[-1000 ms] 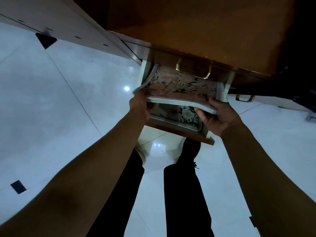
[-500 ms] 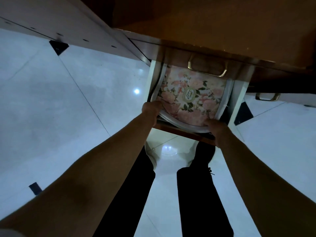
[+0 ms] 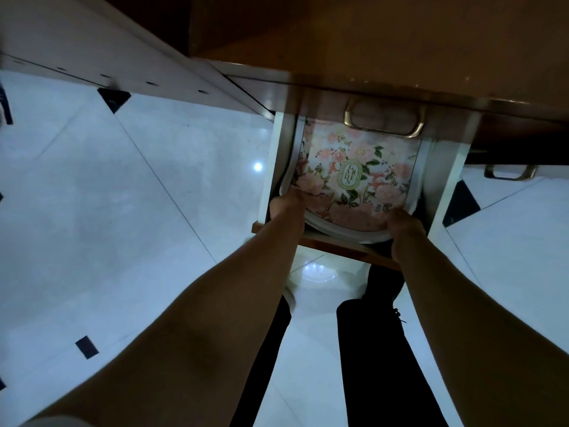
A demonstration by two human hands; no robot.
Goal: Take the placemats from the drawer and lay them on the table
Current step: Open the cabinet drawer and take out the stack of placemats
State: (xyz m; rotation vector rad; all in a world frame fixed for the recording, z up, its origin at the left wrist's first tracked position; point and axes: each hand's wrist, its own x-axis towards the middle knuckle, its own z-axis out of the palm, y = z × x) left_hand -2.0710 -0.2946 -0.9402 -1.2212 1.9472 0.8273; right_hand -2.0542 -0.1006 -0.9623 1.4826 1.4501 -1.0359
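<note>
A stack of floral placemats [image 3: 357, 177], pink roses with an oval label, lies in the open drawer [image 3: 268, 174] under the wooden table edge. My left hand [image 3: 284, 206] grips the stack's near left corner. My right hand [image 3: 403, 224] grips its near right corner. The near edge of the stack curves up over the drawer's front. Both forearms reach forward from the bottom of the view. The fingers under the mats are hidden.
The wooden table top [image 3: 385, 41] overhangs the drawer. A brass handle [image 3: 383, 120] sits above the mats and a second brass handle [image 3: 509, 173] is at the right. My dark-trousered legs [image 3: 369, 349] stand on glossy white floor tiles [image 3: 123, 211] below.
The lifted, bent stack came down flatter into the drawer, its floral face now showing fully. Both hands slid to its near corners. The camera moved closer.
</note>
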